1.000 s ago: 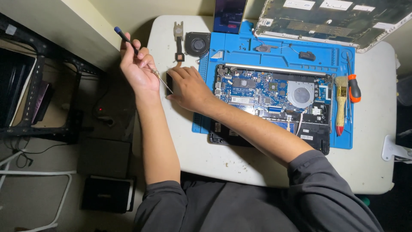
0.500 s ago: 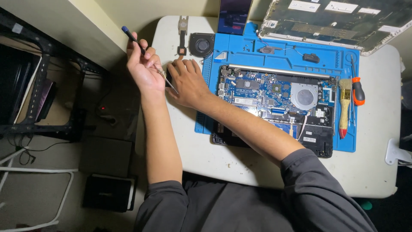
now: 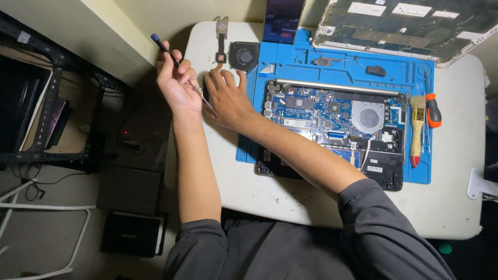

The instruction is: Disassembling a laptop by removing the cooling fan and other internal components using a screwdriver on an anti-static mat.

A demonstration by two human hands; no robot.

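Observation:
My left hand (image 3: 176, 85) is raised over the table's left edge and grips a slim screwdriver (image 3: 165, 47) with a blue-capped handle. Its metal shaft slants down to the right toward my right hand (image 3: 227, 98). My right hand reaches across my body and lies palm down on the white table (image 3: 290, 202), fingers spread, just left of the blue work mat (image 3: 332, 62). Whether anything sits under its palm is hidden. An opened laptop (image 3: 337, 119) with a bare blue circuit board lies on the mat.
A loose black fan (image 3: 244, 54) and a copper heat pipe (image 3: 222, 36) lie at the far left of the table, beside a dark phone (image 3: 282, 18). The laptop's removed cover (image 3: 410, 23) leans at the back right. A brush (image 3: 416, 129) and an orange-handled screwdriver (image 3: 432, 111) rest on the mat's right.
My right hand's fingers have spread out flat beside the screwdriver's tip. My left hand holds the screwdriver much as before. My head has moved slightly.

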